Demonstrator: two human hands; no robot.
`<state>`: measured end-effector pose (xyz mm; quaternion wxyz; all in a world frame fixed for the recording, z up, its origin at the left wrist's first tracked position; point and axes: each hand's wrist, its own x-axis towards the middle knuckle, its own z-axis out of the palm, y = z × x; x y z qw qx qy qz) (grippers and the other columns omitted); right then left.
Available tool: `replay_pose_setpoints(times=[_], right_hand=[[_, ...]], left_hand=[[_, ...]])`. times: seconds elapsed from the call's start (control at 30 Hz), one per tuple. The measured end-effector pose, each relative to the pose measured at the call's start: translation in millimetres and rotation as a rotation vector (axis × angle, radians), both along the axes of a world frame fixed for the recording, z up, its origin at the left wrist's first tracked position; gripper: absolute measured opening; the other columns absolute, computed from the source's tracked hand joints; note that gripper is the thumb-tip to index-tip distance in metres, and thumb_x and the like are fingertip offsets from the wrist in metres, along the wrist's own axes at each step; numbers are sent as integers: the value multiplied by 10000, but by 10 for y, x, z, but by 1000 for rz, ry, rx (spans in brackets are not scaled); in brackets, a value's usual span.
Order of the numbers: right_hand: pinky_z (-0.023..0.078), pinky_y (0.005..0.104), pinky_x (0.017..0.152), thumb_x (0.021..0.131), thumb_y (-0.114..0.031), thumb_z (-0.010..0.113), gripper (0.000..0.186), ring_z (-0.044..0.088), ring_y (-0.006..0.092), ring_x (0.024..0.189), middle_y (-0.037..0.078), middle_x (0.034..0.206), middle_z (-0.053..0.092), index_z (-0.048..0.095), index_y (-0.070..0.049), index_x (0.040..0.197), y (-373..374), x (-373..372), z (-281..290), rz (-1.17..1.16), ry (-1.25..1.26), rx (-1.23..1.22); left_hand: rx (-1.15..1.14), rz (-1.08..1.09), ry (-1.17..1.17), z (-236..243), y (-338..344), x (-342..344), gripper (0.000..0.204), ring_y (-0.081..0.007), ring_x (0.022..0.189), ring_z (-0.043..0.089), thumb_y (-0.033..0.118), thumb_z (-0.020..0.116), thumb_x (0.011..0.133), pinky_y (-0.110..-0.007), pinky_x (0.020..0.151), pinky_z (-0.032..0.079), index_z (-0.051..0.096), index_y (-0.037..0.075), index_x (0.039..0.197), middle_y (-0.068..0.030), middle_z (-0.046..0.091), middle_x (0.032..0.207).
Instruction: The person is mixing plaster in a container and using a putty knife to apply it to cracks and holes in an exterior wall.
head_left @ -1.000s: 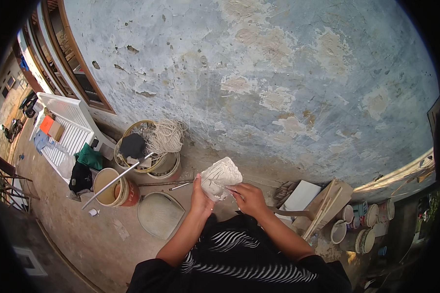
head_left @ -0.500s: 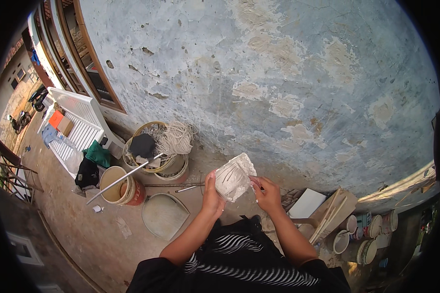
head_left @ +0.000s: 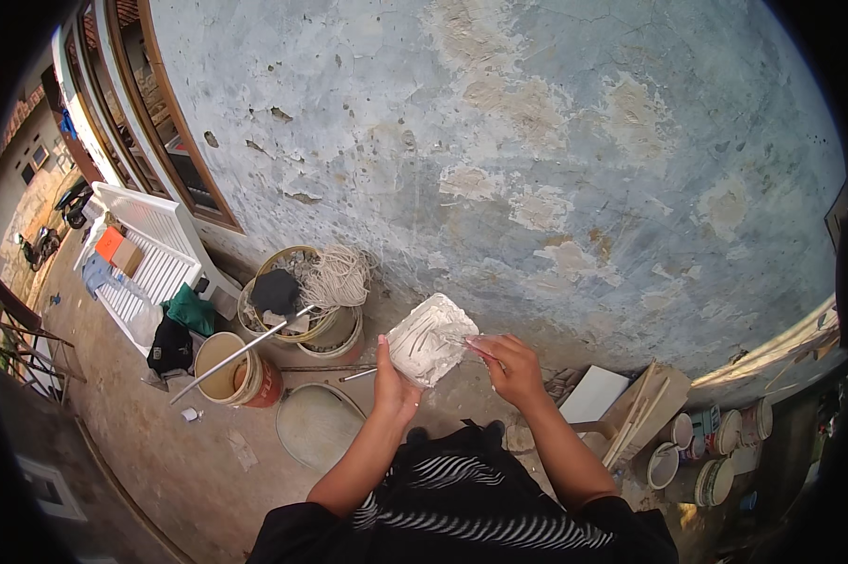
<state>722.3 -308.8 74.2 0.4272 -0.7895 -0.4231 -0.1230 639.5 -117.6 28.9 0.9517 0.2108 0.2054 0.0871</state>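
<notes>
My left hand (head_left: 396, 387) is closed on the near-left edge of a shallow rectangular tray (head_left: 431, 380), held tilted in front of my body. Whitish putty (head_left: 416, 346) with grooves across it coats the tray's inside. Closed round the handle of a small putty knife (head_left: 454, 335), my right hand (head_left: 516, 368) is at the tray's right side. The blade lies against the putty and is smeared with it; my fingers hide most of the handle.
Ahead rises a blue-grey wall (head_left: 368, 141) with patched, flaking areas. To the left are a bucket (head_left: 219, 365) with a metal pole across it, a tub holding a string bundle (head_left: 337, 277), and a white bench (head_left: 184, 221). Boards (head_left: 636, 414) and paint cans (head_left: 715, 481) stand right.
The tray and both hands have shifted slightly left. My right hand has brought the knife's blade further in over the putty, where more of it shows.
</notes>
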Motion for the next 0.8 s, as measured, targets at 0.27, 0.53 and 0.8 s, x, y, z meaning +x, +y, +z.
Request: replay_pose_setpoints(times=[0.27,0.53,0.8], right_hand=[[502,391,908,689,55,652,439,645,265,996,65,1101,704,719,-126,1084,-74,41,-7,169,-168,-190],[528,377,846,710,58,634,390,658,267,931,66,1040,712,720,-101,1056,-260,224,-17,170,-175,-217],[514,290,803,934,-14,614,180,670,175,883,67,985,708,687,-16,1099,-127,309,-303,-187,645,426]], left_hand=[[53,-25,42,230,235,28,703,-339,1317,497,627,310,988,-630,997,416,384,126,1476,-106,467,1483],[120,191,-79,249,690,21,704,-332,1280,535,653,318,973,-585,946,468,395,160,1471,-90,494,1462],[82,281,-161,155,672,-45,671,-307,1315,502,537,328,1025,-490,1059,440,369,35,1468,-140,476,1464]])
